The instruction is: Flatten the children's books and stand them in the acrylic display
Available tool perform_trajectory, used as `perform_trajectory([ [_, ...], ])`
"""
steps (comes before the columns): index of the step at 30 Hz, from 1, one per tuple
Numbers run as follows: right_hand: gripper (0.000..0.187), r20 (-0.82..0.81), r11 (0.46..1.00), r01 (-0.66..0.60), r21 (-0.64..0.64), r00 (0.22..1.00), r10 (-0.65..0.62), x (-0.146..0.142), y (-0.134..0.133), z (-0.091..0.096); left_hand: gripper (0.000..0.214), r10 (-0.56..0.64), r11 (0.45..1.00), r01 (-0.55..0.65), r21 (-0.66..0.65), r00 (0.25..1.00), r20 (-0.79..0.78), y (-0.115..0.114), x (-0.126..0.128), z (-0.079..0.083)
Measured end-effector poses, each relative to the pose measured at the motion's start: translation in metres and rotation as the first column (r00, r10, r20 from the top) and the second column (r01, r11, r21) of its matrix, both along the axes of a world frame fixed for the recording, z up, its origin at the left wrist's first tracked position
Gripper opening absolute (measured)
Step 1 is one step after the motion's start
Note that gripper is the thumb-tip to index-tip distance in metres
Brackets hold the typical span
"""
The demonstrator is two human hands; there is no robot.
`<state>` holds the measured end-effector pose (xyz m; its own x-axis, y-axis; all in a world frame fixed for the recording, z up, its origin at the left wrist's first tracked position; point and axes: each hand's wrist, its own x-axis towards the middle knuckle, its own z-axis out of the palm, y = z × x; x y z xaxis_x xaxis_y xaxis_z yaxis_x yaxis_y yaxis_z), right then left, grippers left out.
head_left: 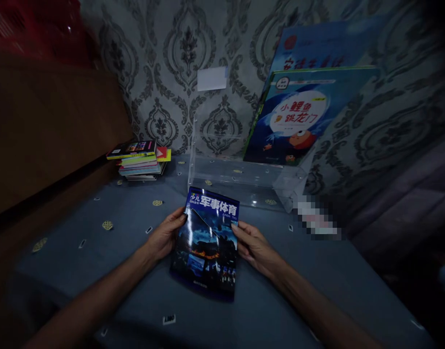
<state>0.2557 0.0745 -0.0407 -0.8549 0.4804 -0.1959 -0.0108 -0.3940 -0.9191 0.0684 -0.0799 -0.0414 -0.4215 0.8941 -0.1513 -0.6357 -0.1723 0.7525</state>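
Between my two hands is a dark blue glossy book (207,242) with white Chinese lettering across its top and a picture of tanks or vehicles too dim to make out. My left hand (167,232) grips its left edge, thumb on the cover. On the opposite edge, my right hand (253,245) holds it the same way, fingers hidden behind. Just beyond the book stands a clear plastic book rack (222,182) on the cloth. Blue picture books (298,116) lean upright in the rack's right part, one with a fish on its cover.
A stack of books (140,162) lies at the back left, near the brown wooden furniture (51,126). A white label (212,79) sits at the rack's top. Right of the rack lies a pixelated item (316,218). The grey-blue tablecloth (135,276) reaches the patterned wall (160,48).
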Motion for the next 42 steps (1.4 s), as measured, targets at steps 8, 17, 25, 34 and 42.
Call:
perform_trajectory([
  [8,0.042,0.007,1.000,-0.016,-0.026,1.000,0.017,0.001,0.004,0.000,0.043,0.033,0.999,-0.033,-0.035,0.999,-0.016,0.001,-0.006,-0.004],
  [17,0.043,-0.040,0.983,-0.185,-0.012,0.982,0.184,0.006,0.005,0.003,0.033,0.108,0.994,-0.109,-0.029,0.993,-0.040,0.001,-0.015,-0.008],
  [25,0.039,-0.107,0.881,-0.092,0.464,0.982,0.158,0.013,0.012,0.047,0.035,0.099,0.992,-0.085,0.095,0.984,-0.146,0.019,-0.018,0.031],
  [34,0.036,-0.079,0.243,0.057,0.968,0.994,0.081,0.038,0.002,0.017,0.023,-0.127,0.982,0.191,0.002,0.660,-0.741,-0.007,-0.036,0.031],
  [42,0.042,0.295,0.039,-0.305,0.952,0.942,0.161,0.048,-0.007,0.005,0.024,-0.331,0.923,0.322,-0.210,0.385,-0.862,-0.031,-0.038,0.008],
])
